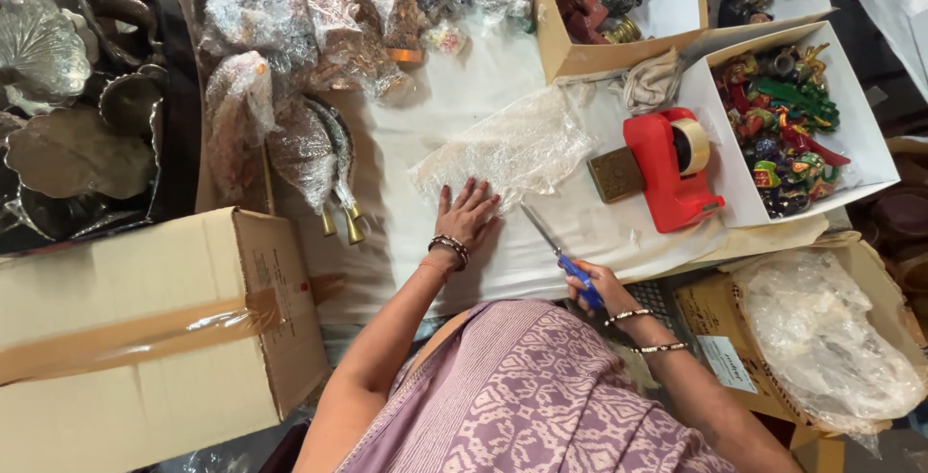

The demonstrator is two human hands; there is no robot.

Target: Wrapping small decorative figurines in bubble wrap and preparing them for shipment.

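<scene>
A sheet of clear bubble wrap point(507, 149) lies on the white cloth-covered table point(454, 96). My left hand point(466, 215) presses flat on the sheet's near edge, fingers spread. My right hand point(594, 289) grips blue-handled scissors point(559, 253), whose blades point up-left toward the wrap's lower right edge. Bangles sit on both wrists.
A red tape dispenser point(672, 169) and a small brass square plaque point(615, 174) stand to the right. White boxes point(870, 135) hold painted figurines. Several wrapped items point(290, 48) pile at the back. A taped cardboard box point(145, 338) is at left, metal leaf trays point(58, 96) beyond, more wrap point(831, 338) at right.
</scene>
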